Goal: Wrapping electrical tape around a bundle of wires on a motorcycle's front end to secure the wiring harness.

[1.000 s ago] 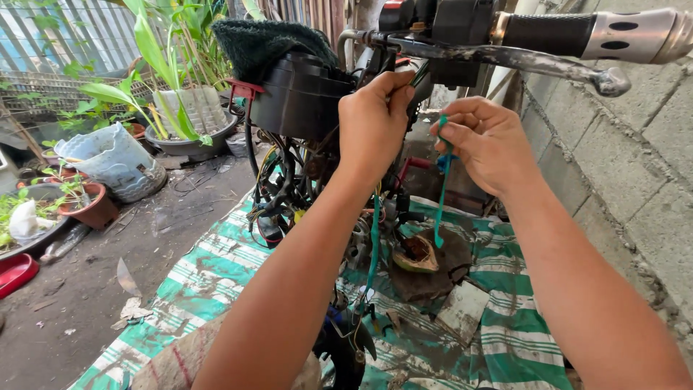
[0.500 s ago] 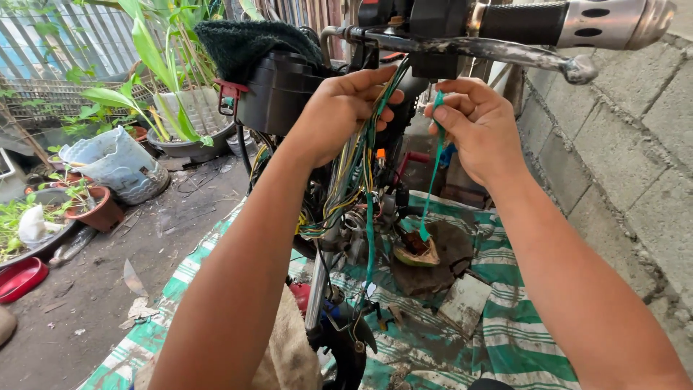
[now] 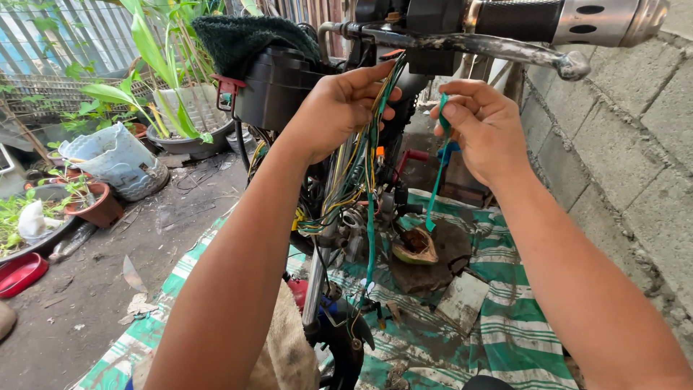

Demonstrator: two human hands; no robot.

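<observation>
My left hand (image 3: 339,108) is closed around a bundle of coloured wires (image 3: 364,166) that hangs down from under a motorcycle's handlebar (image 3: 505,29). My right hand (image 3: 484,126) pinches a teal strip of tape (image 3: 437,180), which dangles below the fingers beside the bundle. A brake lever (image 3: 469,45) runs just above both hands. The black headlight housing (image 3: 278,87) sits left of my left hand, with a dark cloth (image 3: 245,36) on top. More loose wires tangle around the frame below.
A green and white striped sheet (image 3: 520,339) covers the ground, with a flat stone (image 3: 433,263) and a broken shell on it. A block wall (image 3: 621,159) stands close on the right. Potted plants (image 3: 180,123), a grey tub (image 3: 115,159) and a red dish (image 3: 22,274) lie left.
My left hand has gathered the wire bundle and now grips it higher up near the lever. My right hand has lifted the teal tape closer to the bundle.
</observation>
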